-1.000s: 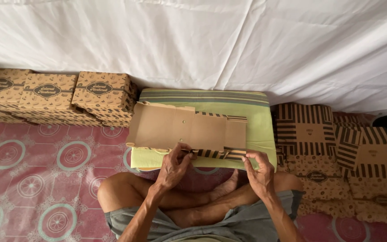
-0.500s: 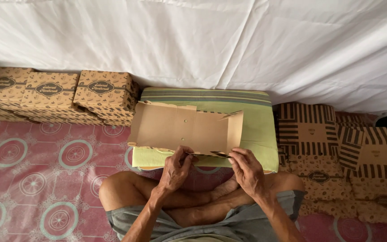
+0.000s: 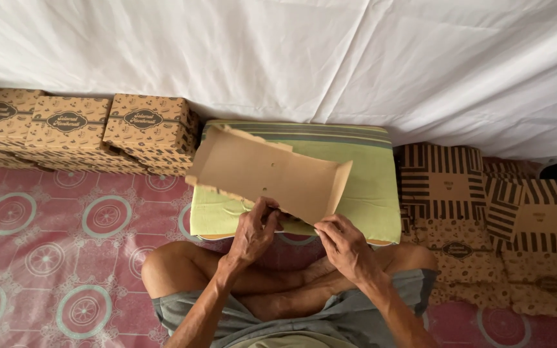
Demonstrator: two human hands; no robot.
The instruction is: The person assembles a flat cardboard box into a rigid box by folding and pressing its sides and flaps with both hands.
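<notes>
Gripping a brown cardboard sheet (image 3: 269, 175), left hand (image 3: 254, 233) and right hand (image 3: 344, 246) pinch its near edge; brown printed boxes (image 3: 82, 129) stacked beyond the left hand.

Your pink patterned floor mat (image 3: 66, 258) carries a green cushion (image 3: 369, 193), assembled brown boxes (image 3: 66, 129) at left, and flat striped blanks (image 3: 485, 212) at right.
</notes>
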